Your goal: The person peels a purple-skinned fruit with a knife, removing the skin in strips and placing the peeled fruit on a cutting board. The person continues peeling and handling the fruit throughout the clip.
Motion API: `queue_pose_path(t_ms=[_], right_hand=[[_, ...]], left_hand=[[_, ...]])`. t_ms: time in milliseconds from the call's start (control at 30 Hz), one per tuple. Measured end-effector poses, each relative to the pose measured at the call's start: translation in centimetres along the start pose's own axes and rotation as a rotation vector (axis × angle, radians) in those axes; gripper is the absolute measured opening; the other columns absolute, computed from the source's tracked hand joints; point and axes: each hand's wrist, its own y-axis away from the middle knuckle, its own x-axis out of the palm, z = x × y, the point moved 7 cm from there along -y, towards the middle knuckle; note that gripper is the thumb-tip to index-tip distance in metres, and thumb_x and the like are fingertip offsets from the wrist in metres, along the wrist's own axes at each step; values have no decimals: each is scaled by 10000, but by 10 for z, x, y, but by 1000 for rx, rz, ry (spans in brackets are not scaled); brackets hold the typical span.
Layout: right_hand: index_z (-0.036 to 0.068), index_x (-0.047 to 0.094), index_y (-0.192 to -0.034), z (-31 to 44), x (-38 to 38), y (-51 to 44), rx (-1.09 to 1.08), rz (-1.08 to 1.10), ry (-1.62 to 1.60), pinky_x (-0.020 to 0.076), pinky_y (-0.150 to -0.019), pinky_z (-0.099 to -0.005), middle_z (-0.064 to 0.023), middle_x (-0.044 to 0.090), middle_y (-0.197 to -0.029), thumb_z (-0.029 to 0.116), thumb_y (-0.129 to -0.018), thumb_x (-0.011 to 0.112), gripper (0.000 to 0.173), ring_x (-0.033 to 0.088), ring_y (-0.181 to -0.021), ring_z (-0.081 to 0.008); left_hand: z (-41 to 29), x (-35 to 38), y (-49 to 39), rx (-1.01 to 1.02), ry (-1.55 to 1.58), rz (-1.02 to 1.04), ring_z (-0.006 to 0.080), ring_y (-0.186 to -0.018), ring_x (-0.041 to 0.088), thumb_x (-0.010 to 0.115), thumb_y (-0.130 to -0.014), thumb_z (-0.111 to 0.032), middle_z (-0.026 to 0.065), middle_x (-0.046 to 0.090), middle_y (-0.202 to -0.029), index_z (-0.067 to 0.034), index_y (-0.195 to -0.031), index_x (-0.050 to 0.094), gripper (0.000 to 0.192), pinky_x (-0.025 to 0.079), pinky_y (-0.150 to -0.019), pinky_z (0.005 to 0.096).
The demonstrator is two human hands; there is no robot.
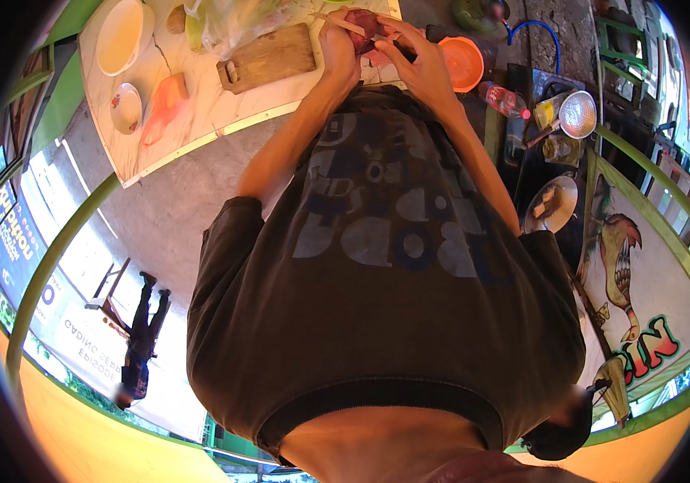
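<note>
My left hand (pixel 340 53) is closed around a dark reddish-purple, rounded vegetable (pixel 364 27), possibly a red onion, at the top of the view. My right hand (pixel 420 57) presses against it from the other side. Between the fingers of that hand shows a dark handle (pixel 406 49), apparently a knife's; its blade is hard to make out. A pale flat strip (pixel 348 25) lies across the vegetable by my left fingers. Both hands are over the edge of the marble-patterned table (pixel 200 115). Left of them lies a wooden cutting board (pixel 269 59).
Left on the table are a cream basin (pixel 118 39), a flowered bowl (pixel 126 108), an orange plastic bag (pixel 167 105) and a clear bag (pixel 230 27). Rightward are an orange bowl (pixel 460 65), a bottle (pixel 502 99), a metal strainer (pixel 578 115) and a wok (pixel 553 204). A person (pixel 139 344) stands farther off.
</note>
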Motion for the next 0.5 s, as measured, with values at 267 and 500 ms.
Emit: queue_pose_path(t_ms=[267,500], right_hand=[[77,659,-1365,-6,-3,4,-139,15,-2,492,-1023,-324,-77,717,-1309,206,-996,706,393,689,-1111,-196],[99,713,-1288,-7,-7,0,-98,49,-135,433,-1034,-359,-71,776,-1071,266,-962,734,367,694,-997,-216]], left_hand=[[12,7,6,-109,149,-88,172,-817,681,512,-1051,-268,53,674,-905,-48,-986,639,262,573,-750,315],[7,5,14,-101,62,-61,169,-852,669,510,-1058,-276,64,683,-980,-43,-1076,648,271,557,-792,328]])
